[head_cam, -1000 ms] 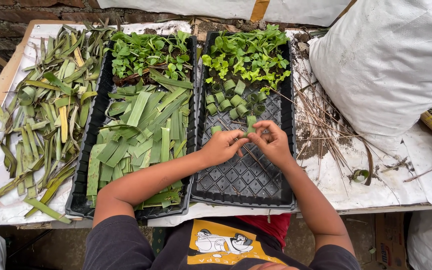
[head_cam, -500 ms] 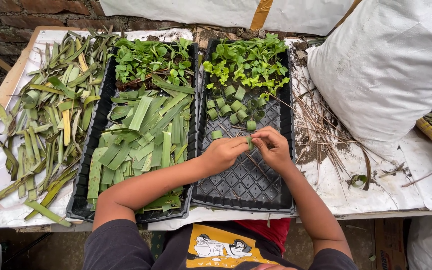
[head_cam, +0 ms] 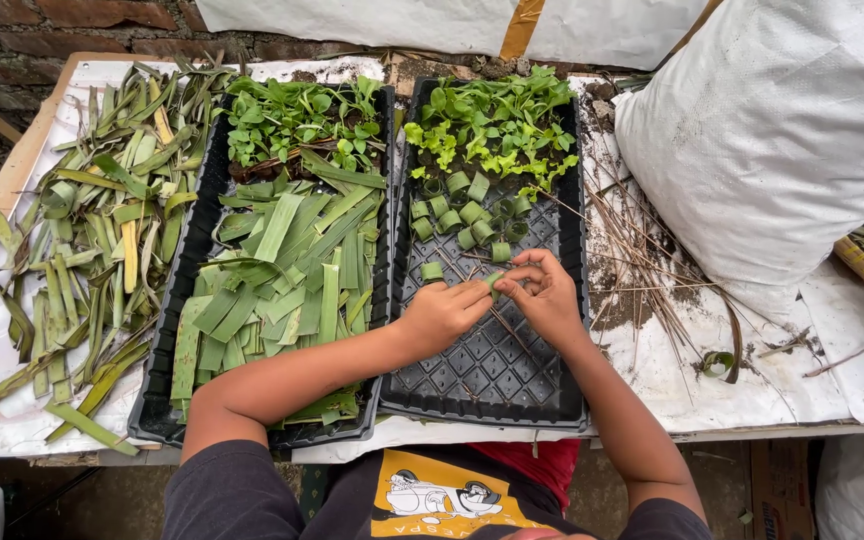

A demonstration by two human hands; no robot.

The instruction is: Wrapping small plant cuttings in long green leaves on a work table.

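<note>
Left hand (head_cam: 444, 315) and right hand (head_cam: 544, 296) meet over black tray (head_cam: 492, 375) — fingertips pinching small leaf strip (head_cam: 493, 281).

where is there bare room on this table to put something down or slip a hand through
Free: the near half of the right tray, below both hands and the leaf rings; the white sheet between that tray and the white sack, though strewn with thin sticks. Crowded: the left tray under cut leaf strips, and the leaf pile at far left.
</note>
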